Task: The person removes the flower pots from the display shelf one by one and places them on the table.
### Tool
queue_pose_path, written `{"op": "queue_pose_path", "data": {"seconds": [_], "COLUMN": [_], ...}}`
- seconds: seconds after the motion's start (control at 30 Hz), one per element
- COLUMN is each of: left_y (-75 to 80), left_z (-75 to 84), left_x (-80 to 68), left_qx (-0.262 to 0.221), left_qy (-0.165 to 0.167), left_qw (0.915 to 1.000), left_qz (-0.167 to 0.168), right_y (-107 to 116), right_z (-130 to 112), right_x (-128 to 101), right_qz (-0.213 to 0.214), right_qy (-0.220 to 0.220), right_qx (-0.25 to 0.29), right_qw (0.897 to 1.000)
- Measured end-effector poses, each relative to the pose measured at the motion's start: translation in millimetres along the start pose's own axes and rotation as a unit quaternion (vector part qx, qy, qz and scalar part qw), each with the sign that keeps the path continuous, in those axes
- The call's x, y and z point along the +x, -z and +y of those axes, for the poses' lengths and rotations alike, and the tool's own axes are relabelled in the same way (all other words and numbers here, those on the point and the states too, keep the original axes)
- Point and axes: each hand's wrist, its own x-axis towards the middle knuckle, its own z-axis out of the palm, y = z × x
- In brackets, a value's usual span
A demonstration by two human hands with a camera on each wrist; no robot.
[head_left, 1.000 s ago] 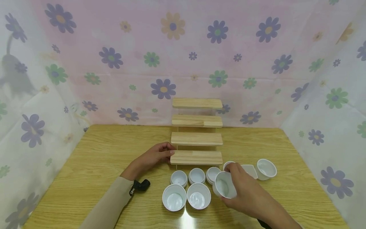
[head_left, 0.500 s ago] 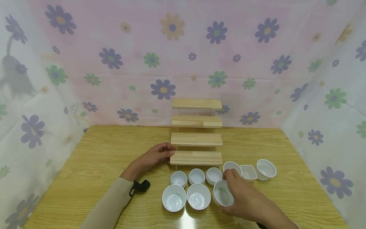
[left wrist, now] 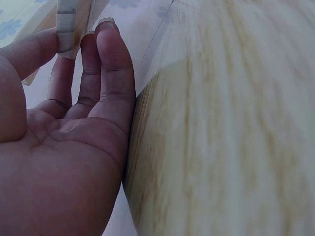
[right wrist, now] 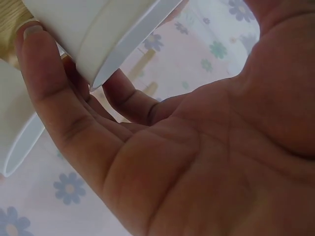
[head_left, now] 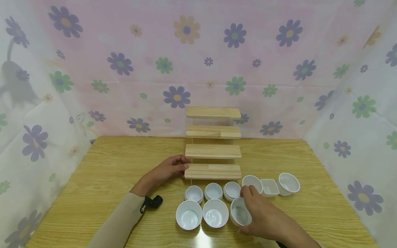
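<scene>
My right hand (head_left: 252, 206) grips a white plastic cup (head_left: 239, 215), tilted and low over the table, just right of two large white cups (head_left: 189, 215) (head_left: 215, 217). The right wrist view shows that hand (right wrist: 74, 98) with its fingers curled around the cup's wall (right wrist: 93, 29). My left hand (head_left: 181, 165) holds the left end of the lowest step of a wooden stepped shelf (head_left: 213, 171). In the left wrist view the step's end (left wrist: 66, 24) sits between thumb and fingers (left wrist: 110, 59).
Three small white cups (head_left: 213, 190) stand in a row before the shelf. To their right are a round cup (head_left: 252, 181), a square tub (head_left: 269, 187) and another cup (head_left: 288, 183). Flowered sheets wall in the wooden table (head_left: 108, 165) on three sides.
My right hand has lowered the cup and drawn it toward me, down beside the two large cups. The left hand has stayed on the shelf.
</scene>
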Motion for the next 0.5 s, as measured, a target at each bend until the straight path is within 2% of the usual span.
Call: {"op": "queue_pose_path", "data": {"seconds": [0.5], "left_y": [-0.7], "left_z": [1.1], "left_x": [0.4], "left_qx": [0.001], "left_qy": [0.0], "left_qw": [1.0], "left_qz": [0.001], "right_y": [-6.6], "right_z": [2.0], "right_x": [3.8], "right_qz": [0.001], "right_qy": [-0.003], "right_qx": [-0.014], "right_qw": [1.0]}}
